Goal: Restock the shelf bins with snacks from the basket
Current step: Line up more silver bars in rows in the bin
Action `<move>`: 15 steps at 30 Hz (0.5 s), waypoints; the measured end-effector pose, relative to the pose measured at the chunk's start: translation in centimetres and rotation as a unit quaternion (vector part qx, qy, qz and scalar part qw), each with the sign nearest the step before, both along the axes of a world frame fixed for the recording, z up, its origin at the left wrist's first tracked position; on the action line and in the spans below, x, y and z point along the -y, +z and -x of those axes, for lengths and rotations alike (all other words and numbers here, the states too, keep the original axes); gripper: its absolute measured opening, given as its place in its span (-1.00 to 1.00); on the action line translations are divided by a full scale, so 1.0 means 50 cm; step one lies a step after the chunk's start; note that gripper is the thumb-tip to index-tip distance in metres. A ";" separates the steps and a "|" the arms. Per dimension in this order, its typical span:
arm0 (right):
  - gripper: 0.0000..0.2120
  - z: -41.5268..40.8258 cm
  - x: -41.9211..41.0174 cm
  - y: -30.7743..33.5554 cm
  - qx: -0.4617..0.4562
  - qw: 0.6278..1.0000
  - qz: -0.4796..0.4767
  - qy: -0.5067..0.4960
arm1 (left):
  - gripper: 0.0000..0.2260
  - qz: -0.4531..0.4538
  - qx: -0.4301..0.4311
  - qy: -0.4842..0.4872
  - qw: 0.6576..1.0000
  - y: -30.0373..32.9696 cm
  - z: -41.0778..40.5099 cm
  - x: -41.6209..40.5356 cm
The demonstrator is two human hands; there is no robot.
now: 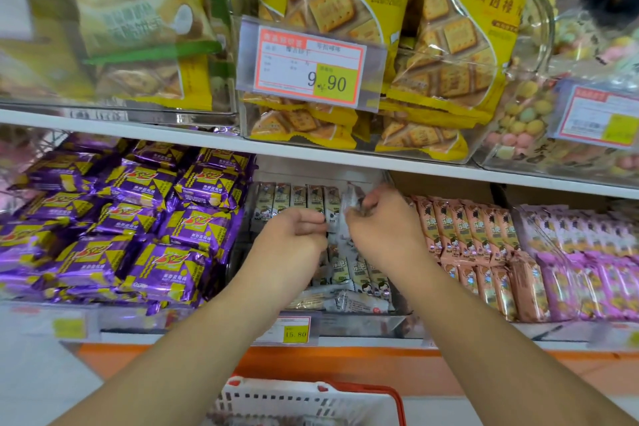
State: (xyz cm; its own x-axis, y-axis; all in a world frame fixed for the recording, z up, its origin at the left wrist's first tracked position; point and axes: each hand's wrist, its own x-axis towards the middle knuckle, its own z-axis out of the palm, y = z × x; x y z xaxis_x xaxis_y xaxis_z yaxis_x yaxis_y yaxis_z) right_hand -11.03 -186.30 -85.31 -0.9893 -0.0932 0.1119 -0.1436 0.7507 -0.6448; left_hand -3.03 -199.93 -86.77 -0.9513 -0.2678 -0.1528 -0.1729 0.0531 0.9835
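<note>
Both my hands reach into the middle clear shelf bin (363, 323) on the lower shelf, which holds rows of grey-and-cream snack packs (359, 275). My left hand (294, 239) has its fingers curled against the upright packs in the back row (292, 199). My right hand (383, 225) pinches a grey snack pack (352, 199) and holds it upright at the right end of that back row. The white basket with a red rim (311, 399) sits below, at the bottom edge of the view; its contents are mostly hidden.
Purple-and-yellow wafer packs (138, 218) fill the bin on the left, salmon packs (484, 245) and pink packs (587, 263) those on the right. The upper shelf (311, 152) overhangs closely, with yellow cracker bags (345, 45) and a 9.90 price tag (311, 66).
</note>
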 end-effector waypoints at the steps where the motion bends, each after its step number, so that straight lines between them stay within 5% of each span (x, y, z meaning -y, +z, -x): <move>1: -0.77 0.021 0.004 -0.006 -0.026 0.998 -0.063 0.000 | -0.75 0.056 -0.008 -0.002 0.998 0.001 -0.002 0.001; 5: -0.60 0.094 0.034 -0.041 -0.068 0.969 -0.236 0.014 | -0.77 0.313 -0.030 -0.044 0.948 -0.016 -0.016 0.005; 12: -0.72 0.109 0.057 -0.063 -0.006 0.968 -0.248 0.047 | -0.53 0.465 0.052 -0.105 0.878 -0.034 -0.015 0.023; 15: -0.62 0.051 0.043 -0.040 -0.032 0.968 -0.239 0.064 | -0.34 0.494 0.093 -0.124 0.855 -0.033 -0.018 0.028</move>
State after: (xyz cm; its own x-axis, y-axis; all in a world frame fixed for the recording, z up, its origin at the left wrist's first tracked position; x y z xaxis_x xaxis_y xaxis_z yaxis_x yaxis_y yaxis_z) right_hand -13.61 -188.46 -87.30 -0.9586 -0.2716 0.0855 -0.2840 0.9345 -0.2148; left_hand -2.11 -201.33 -88.43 -0.9816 -0.1466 -0.1225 -0.1837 0.9007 0.3937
